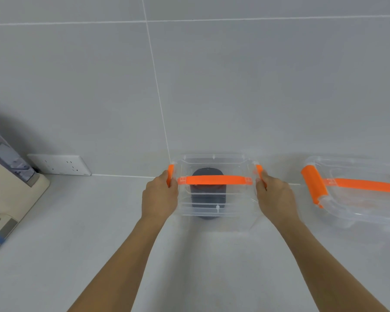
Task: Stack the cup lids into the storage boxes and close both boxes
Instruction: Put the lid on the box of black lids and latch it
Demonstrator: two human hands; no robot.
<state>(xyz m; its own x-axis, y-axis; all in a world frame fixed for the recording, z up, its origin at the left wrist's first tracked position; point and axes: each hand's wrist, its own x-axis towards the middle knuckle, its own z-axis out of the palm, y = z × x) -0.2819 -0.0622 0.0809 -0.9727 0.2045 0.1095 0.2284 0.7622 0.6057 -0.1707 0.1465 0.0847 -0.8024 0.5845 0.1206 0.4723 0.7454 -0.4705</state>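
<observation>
A clear storage box point(214, 161) with its lid on and an orange handle point(214, 180) across the top stands at the back of the white counter, against the tiled wall. A dark stack of cup lids point(206, 197) shows through its clear walls. My left hand point(160, 197) presses the orange latch point(170, 174) on the box's left end. My right hand point(275, 197) presses the orange latch point(259, 171) on its right end. A second clear box point(358, 208) with orange latch point(314, 185) and handle sits to the right, lid on, partly cut off by the frame edge.
A white wall socket plate point(59, 164) sits at the counter's back left. A beige appliance point(7, 199) with a printed box leaning on it fills the left edge. White counter point(77, 244) stretches in front of the boxes.
</observation>
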